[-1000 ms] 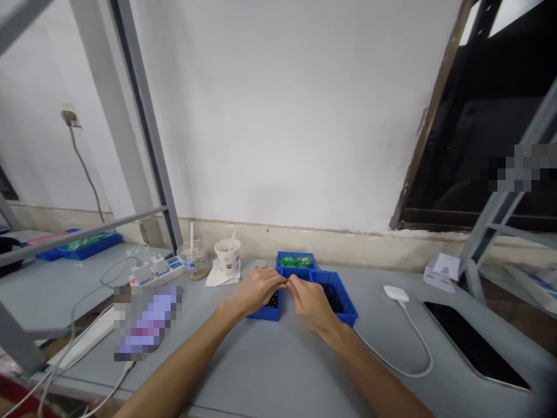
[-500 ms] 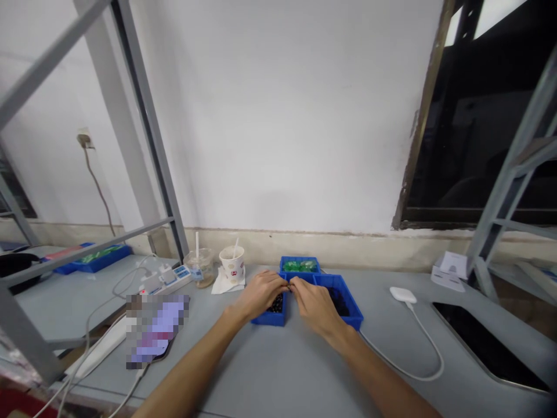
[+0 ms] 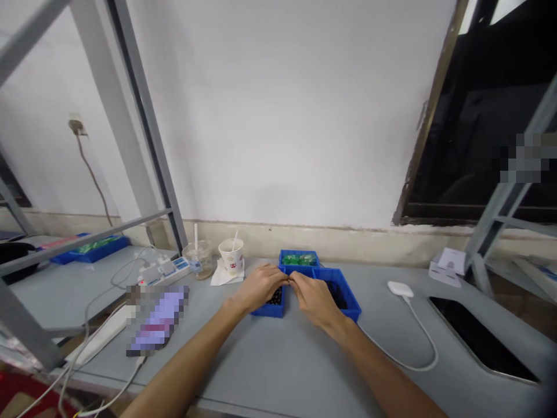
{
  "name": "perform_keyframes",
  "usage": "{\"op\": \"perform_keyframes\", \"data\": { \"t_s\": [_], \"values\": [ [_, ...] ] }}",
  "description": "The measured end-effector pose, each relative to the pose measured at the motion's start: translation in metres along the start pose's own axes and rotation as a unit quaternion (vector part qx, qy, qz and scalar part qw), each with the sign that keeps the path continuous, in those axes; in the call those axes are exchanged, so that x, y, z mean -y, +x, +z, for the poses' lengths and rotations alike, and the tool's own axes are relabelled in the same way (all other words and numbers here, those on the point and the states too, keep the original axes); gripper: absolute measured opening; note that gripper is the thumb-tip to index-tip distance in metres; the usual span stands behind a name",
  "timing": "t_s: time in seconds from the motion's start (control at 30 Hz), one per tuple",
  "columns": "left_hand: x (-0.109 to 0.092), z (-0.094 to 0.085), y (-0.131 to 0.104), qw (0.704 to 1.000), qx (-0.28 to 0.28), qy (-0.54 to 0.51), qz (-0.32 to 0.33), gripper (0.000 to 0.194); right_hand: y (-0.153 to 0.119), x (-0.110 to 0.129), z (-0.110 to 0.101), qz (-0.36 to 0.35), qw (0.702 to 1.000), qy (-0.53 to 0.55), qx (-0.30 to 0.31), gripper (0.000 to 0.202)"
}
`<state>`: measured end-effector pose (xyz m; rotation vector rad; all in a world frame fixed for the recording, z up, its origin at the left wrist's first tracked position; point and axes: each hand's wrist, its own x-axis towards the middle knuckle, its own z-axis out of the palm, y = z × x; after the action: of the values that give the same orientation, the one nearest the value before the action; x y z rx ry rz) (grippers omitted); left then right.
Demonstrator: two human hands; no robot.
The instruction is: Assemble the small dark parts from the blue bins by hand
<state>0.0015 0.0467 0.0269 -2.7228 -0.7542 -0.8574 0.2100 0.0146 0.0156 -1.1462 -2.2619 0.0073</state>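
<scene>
My left hand [image 3: 262, 288] and my right hand [image 3: 310, 295] meet fingertip to fingertip above the blue bins, both with pinched fingers. Whatever lies between the fingertips is too small to make out. Beneath my left hand is a blue bin [image 3: 270, 312] with small black pieces [image 3: 275, 298]. Beside my right hand stands another blue bin [image 3: 353, 309] with dark contents [image 3: 337, 295]. Behind them a smaller blue bin [image 3: 299, 269] holds green pieces [image 3: 300, 259].
A paper cup [image 3: 231, 258] and a plastic cup [image 3: 200, 261] stand at left, near a power strip [image 3: 172, 273] and a phone [image 3: 160, 320]. To the right lie a white charger [image 3: 400, 289], a dark tablet [image 3: 481, 339] and a white box [image 3: 450, 264].
The view has shifted slightly, so the bins and table sit a little higher. My hands remain together over the bins, with only slight finger movement.
</scene>
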Motion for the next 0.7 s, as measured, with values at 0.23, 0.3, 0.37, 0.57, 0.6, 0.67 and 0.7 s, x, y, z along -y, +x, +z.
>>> {"op": "perform_keyframes", "data": {
  "t_s": [0.23, 0.3, 0.37, 0.57, 0.6, 0.67, 0.7],
  "values": [
    [0.000, 0.004, -0.002, 1.000, 0.001, 0.015, 0.015, 0.023, 0.000, 0.000, 0.005, 0.025, 0.999, -0.016, 0.022, 0.032],
    [0.001, 0.005, -0.002, 1.000, -0.002, 0.015, 0.021, 0.022, 0.001, 0.000, 0.006, 0.036, 0.998, -0.030, 0.030, 0.033],
    [0.001, 0.005, -0.002, 1.000, 0.000, 0.016, 0.020, 0.022, 0.001, 0.000, 0.006, 0.046, 0.998, -0.041, 0.034, 0.035],
    [0.000, 0.000, 0.001, 1.000, 0.001, 0.008, -0.013, 0.029, 0.001, 0.005, -0.003, 0.043, 0.998, -0.040, 0.026, 0.030],
    [-0.001, -0.001, 0.001, 1.000, 0.004, 0.005, -0.019, 0.030, 0.001, 0.005, -0.004, 0.036, 0.999, -0.034, 0.021, 0.027],
    [-0.001, -0.002, 0.001, 1.000, 0.010, 0.002, -0.026, 0.032, 0.001, 0.005, -0.006, 0.020, 0.999, -0.024, 0.014, 0.023],
    [0.000, -0.002, 0.001, 1.000, 0.012, 0.001, -0.027, 0.032, 0.001, 0.004, -0.006, 0.014, 1.000, -0.024, 0.013, 0.022]
  ]
}}
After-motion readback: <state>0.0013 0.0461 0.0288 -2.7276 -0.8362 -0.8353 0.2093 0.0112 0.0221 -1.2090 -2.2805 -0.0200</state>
